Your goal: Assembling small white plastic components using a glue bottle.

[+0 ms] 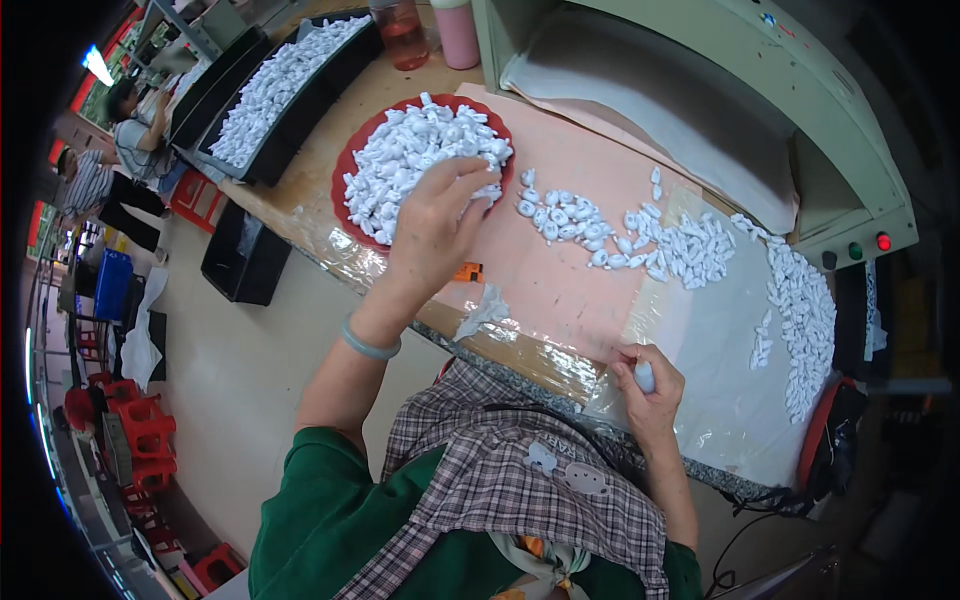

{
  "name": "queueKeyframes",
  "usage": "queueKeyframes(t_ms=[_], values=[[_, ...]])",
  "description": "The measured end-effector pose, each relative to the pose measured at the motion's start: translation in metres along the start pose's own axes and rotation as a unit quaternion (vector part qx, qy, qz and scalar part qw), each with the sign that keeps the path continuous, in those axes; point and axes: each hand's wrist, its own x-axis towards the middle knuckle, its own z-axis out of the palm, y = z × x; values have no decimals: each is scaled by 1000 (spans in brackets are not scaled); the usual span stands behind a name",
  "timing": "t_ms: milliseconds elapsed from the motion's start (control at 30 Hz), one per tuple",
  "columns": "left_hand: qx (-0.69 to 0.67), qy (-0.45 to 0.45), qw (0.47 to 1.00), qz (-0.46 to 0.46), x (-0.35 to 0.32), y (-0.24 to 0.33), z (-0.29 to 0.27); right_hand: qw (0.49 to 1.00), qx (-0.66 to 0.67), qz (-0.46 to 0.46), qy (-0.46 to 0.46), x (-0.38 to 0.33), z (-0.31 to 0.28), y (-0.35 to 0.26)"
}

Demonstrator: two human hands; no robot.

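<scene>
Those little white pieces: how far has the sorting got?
Done: white pieces lie in rows on the clear sheet. In hand: the right hand grips one piece; the left hand reaches into the red bowl. Left: the bowl is heaped full.

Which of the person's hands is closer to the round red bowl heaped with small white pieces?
Left. The left hand reaches into the round red bowl; the right hand is at the table's near edge.

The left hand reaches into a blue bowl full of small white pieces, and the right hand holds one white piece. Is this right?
Not quite: the bowl is red, not blue, as the head view shows. The left hand does reach into its white pieces, and the right hand holds one white piece.
</scene>
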Motion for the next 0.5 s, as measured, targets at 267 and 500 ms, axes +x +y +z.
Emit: queueKeyframes(t_ms=[267, 500], values=[[-42, -80, 996, 25, -18, 23, 67, 1000, -8, 3, -1, -2, -4, -3], [-22, -82, 996, 35, -9, 35, 82, 1000, -11, -1, 8, -3, -3, -2]])
